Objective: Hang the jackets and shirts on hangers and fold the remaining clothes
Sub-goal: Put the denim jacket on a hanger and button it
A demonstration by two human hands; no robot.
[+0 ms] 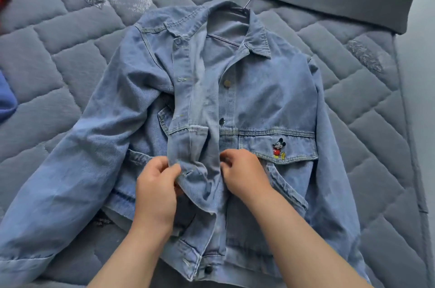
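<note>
Left hand [156, 184] pinches the buttonhole flap, right hand [242, 170] grips the opposite edge of the jacket [270, 99], flat on the bed [70, 57], hanger [236, 10] at 12 o'clock. Buttoning seems the step in hand; next, a button must meet its hole.

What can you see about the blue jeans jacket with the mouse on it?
The light blue denim jacket lies face up on the grey quilted bedcover, sleeves spread. A thin metal hanger sits inside its collar, hook poking out. It has metal buttons, flap pockets and a cartoon mouse patch on one pocket flap. Its front is open and rumpled; the left hand and right hand each pinch a front edge.
</note>
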